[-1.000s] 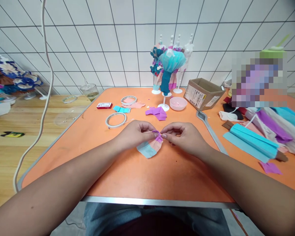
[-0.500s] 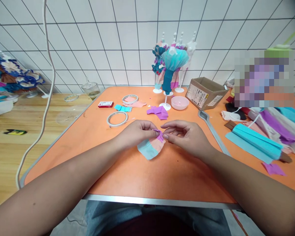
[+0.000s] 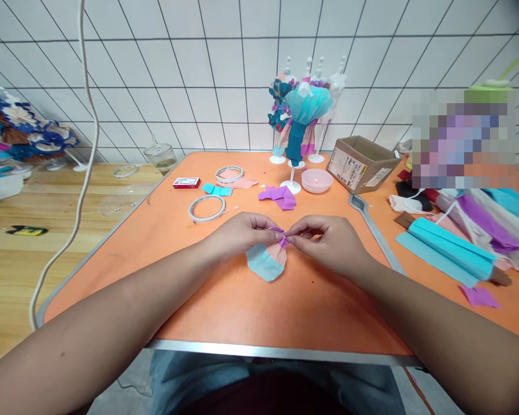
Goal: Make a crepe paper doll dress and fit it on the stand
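Between my hands, over the orange table (image 3: 242, 314), is a crepe paper piece (image 3: 266, 263) in bands of light blue, peach and purple. My left hand (image 3: 253, 231) pinches its gathered purple end between thumb and fingers. From the other side my right hand (image 3: 324, 237) pinches the same purple end, fingertips almost touching those of the left. The light blue end fans out downward below the left hand. Just beyond the hands lie purple paper scraps (image 3: 281, 197) and a roll of tape (image 3: 206, 218).
Farther back are a second tape roll (image 3: 229, 168), a red-and-white box (image 3: 185, 183), blue scraps (image 3: 217, 189), a pink bowl (image 3: 316, 181), small paper-dressed stands (image 3: 300, 129) and a cardboard box (image 3: 363, 164). Scissors (image 3: 358, 202) and a blue crepe roll (image 3: 452, 248) lie right. A white cable (image 3: 86, 190) hangs left.
My right fingertips have closed in and now pinch the purple end. The paper is gathered more tightly there, and its light blue end has swung slightly right.
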Tool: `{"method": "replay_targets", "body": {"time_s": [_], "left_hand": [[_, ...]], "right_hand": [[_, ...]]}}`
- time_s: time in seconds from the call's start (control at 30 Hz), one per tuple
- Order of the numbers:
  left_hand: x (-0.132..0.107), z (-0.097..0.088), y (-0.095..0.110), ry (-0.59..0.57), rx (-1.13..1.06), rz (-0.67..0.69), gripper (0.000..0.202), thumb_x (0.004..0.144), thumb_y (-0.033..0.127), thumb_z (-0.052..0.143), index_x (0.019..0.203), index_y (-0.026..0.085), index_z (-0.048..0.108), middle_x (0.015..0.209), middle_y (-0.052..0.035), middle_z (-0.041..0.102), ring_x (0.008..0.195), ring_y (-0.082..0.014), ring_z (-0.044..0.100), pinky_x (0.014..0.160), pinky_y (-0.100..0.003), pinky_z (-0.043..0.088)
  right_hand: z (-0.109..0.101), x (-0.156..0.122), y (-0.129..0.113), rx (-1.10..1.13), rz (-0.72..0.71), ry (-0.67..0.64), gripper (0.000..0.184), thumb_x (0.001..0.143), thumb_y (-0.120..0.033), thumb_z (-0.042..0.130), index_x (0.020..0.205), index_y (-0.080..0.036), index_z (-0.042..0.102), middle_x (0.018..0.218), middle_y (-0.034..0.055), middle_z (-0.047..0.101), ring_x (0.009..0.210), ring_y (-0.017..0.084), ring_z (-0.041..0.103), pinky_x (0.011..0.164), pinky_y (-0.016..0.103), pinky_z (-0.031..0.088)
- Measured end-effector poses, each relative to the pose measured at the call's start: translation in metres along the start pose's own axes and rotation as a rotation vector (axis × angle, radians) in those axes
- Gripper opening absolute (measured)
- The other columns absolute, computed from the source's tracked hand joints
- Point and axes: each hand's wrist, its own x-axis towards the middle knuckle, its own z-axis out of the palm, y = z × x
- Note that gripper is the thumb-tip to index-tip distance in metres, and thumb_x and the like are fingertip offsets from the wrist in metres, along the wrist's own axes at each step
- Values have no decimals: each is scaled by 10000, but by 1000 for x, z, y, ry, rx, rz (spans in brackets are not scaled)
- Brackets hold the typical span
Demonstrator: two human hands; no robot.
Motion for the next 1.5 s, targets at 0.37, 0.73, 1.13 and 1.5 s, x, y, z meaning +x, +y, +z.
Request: {"method": "replay_targets", "body": {"time_s": [0.37, 0.73, 1.13, 1.5], "left_hand": [[0, 4, -3, 8, 399, 72, 259, 743, 387, 614, 856, 177, 715, 826, -28, 729, 766, -175, 653, 652, -238, 476], [3, 3, -4, -3, 175, 111, 278, 686, 348, 707, 873, 161, 619, 817, -33, 691, 761, -155, 648, 681, -255, 502], [0, 1, 0, 28, 292, 144, 338, 645, 351, 739, 924, 177, 659, 981, -50, 695, 932, -197, 636, 840, -308, 483], [-2, -1, 2, 0, 169, 70, 316, 710, 434, 682, 862, 157, 705, 847, -49, 727, 789, -181, 655, 716, -271, 496]], "right_hand": [[2, 2, 2, -59, 135, -84, 70, 672, -241, 645, 725, -195, 637, 614, -17, 654, 540, 113, 583, 525, 216, 431], [3, 4, 6, 123, 172, -194, 105, 682, -242, 619, 722, -164, 675, 609, -3, 618, 548, 111, 548, 505, 204, 415], [5, 7, 13, 7, 177, -181, 97, 702, -255, 608, 720, -196, 683, 629, -7, 651, 577, 121, 578, 513, 209, 411], [4, 5, 7, 41, 28, 6, 137, 756, -294, 625, 847, -204, 673, 754, 3, 667, 583, 104, 546, 560, 226, 426]]}}
